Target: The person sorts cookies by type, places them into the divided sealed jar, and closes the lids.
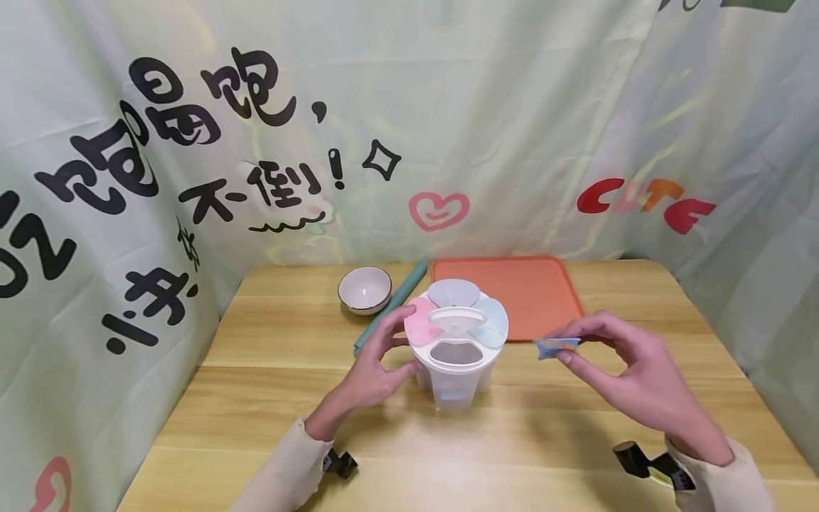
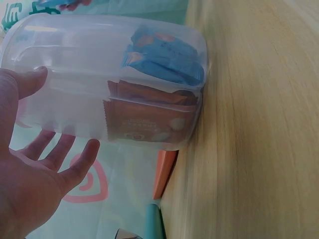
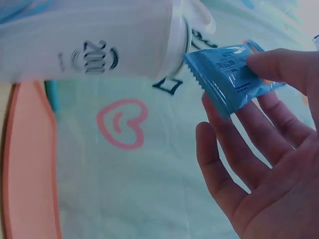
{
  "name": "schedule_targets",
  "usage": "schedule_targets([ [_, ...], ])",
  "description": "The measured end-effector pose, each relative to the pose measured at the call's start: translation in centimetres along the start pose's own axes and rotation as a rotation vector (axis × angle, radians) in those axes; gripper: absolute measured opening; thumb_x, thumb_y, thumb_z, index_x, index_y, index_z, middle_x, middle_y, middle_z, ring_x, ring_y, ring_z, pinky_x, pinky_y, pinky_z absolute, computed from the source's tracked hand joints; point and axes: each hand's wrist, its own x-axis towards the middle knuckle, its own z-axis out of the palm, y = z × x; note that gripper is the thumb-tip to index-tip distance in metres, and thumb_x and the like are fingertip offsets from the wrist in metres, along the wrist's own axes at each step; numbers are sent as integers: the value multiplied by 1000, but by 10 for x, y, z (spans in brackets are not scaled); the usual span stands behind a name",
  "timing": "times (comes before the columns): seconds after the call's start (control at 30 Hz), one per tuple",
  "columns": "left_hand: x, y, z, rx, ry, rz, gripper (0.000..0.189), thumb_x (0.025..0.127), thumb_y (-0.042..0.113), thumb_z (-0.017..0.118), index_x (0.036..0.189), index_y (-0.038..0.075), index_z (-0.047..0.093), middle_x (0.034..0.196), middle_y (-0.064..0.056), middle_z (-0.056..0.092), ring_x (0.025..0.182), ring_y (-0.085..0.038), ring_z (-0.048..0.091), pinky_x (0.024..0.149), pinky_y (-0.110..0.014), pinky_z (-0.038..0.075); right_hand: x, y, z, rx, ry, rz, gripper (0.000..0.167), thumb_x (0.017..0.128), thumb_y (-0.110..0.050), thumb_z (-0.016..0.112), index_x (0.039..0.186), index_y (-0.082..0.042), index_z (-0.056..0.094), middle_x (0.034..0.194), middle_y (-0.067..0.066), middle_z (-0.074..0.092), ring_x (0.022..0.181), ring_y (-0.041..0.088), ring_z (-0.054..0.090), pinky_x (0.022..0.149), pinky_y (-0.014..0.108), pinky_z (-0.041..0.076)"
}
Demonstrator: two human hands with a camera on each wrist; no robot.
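Observation:
A clear plastic storage container [image 1: 453, 390] stands on the table, its white lid [image 1: 422, 348] bearing pink, lavender and pale blue flaps. The front flap [image 1: 457, 320] is raised, leaving that opening uncovered. My left hand [image 1: 374, 373] holds the container's left side between thumb and fingers. Blue packets [image 2: 164, 56] and brown packets [image 2: 149, 117] lie at the bottom in separate compartments. To the right of the container and apart from it, my right hand [image 1: 640, 370] pinches a small blue sealed packet [image 3: 224, 74] by one end, thumb on top.
Behind the container lies an orange-red tray [image 1: 512, 284]. A white bowl with a dark rim [image 1: 365, 290] sits at the back left, next to a teal rolled mat [image 1: 406, 286]. A printed curtain [image 1: 525, 128] hangs around the wooden table [image 1: 269, 398].

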Motion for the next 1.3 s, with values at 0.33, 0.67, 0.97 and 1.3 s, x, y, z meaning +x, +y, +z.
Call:
schedule_targets([
  [0.33,0,0,-1,2,-8,12,82,89,-14,78,160,1,40,160,-27,48,137,-21,62,104,-45,66,23,-8,29,130,82,-82,46,70,28,81,103,-3,77,94,-1,73,85,8,56,73,21,44],
  [0.67,0,1,-1,2,-9,-14,81,90,-13,77,160,3,40,161,-26,48,137,-21,61,105,-46,65,33,-15,53,237,95,-147,42,72,29,76,105,4,73,101,3,75,89,11,61,77,20,52],
  [0.97,2,1,-1,8,-5,-13,81,90,-13,78,160,2,41,162,-26,48,137,-23,61,105,-45,65,37,-26,68,160,95,-119,45,70,25,83,105,-2,75,101,1,78,87,7,73,86,16,63],
  [1.3,1,0,-2,5,-8,-22,80,91,-12,78,160,3,41,163,-25,47,138,-24,61,105,-45,65,38,-25,85,8,58,-171,32,80,3,91,105,-13,78,92,-1,79,78,6,62,73,16,52],
])
